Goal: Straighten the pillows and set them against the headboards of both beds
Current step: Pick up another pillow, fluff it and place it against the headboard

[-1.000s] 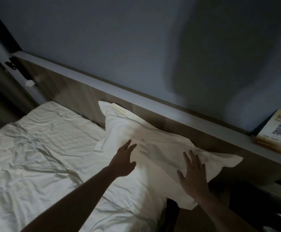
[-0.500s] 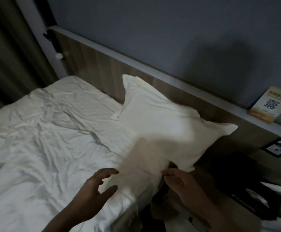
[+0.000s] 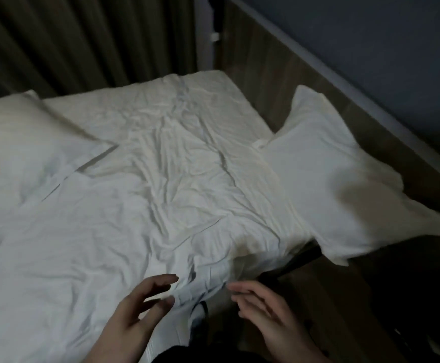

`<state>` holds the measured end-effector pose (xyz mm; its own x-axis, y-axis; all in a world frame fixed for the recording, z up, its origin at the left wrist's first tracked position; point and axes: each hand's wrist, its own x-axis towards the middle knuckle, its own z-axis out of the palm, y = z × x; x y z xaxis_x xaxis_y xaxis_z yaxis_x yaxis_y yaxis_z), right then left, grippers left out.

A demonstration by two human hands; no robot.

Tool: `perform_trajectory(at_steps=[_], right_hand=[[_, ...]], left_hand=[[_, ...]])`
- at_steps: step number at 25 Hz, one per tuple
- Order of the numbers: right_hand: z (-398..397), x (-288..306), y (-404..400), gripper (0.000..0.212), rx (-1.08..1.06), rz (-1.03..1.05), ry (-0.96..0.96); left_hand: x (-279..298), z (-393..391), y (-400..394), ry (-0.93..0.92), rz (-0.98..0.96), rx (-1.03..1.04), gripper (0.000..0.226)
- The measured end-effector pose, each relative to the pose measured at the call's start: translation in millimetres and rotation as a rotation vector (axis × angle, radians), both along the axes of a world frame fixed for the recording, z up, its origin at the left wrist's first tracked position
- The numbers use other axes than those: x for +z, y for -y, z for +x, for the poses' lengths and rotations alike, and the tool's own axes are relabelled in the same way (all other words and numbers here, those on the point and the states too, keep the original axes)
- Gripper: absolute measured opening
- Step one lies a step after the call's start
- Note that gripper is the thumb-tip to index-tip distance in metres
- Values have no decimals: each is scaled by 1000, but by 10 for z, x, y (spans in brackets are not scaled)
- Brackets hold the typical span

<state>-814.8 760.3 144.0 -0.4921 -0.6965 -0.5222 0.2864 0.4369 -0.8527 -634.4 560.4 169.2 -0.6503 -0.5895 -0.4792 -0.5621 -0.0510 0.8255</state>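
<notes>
A white pillow (image 3: 331, 174) leans against the wooden headboard (image 3: 271, 64) at the right, its lower corner hanging past the bed's edge. A second white pillow (image 3: 17, 137) lies flat at the far left of the bed, away from the headboard. My left hand (image 3: 140, 313) hovers open over the near edge of the wrinkled white sheet (image 3: 148, 179). Beside it, my right hand (image 3: 263, 313) is open over the gap next to the bed. Neither hand holds anything.
Dark curtains (image 3: 82, 40) hang behind the bed's far side. A grey-blue wall (image 3: 371, 30) rises above the headboard ledge. The floor (image 3: 344, 297) to the right of the bed is dark, with dim objects at the lower right.
Both hands have drawn back from the right pillow to the bed's near edge. The view has swung left, so the second pillow and the curtains have come into sight.
</notes>
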Motion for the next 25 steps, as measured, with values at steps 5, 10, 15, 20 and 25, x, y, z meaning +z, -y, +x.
perform_trajectory(at_steps=[5, 10, 15, 20, 25], right_hand=[[313, -200, -262, 50, 104, -31, 4], [797, -254, -448, 21, 250, 52, -4], [1280, -8, -128, 57, 333, -46, -111], [2170, 43, 375, 52, 353, -122, -138], [3521, 6, 797, 56, 427, -127, -119]], left_hand=[[-13, 743, -525, 76, 13, 161, 40], [90, 1427, -884, 25, -11, 285, 51], [63, 1966, -938, -33, -3, 355, 54], [20, 2892, -679, -46, -20, 422, 43], [-78, 4316, -350, -20, -43, 476, 61]])
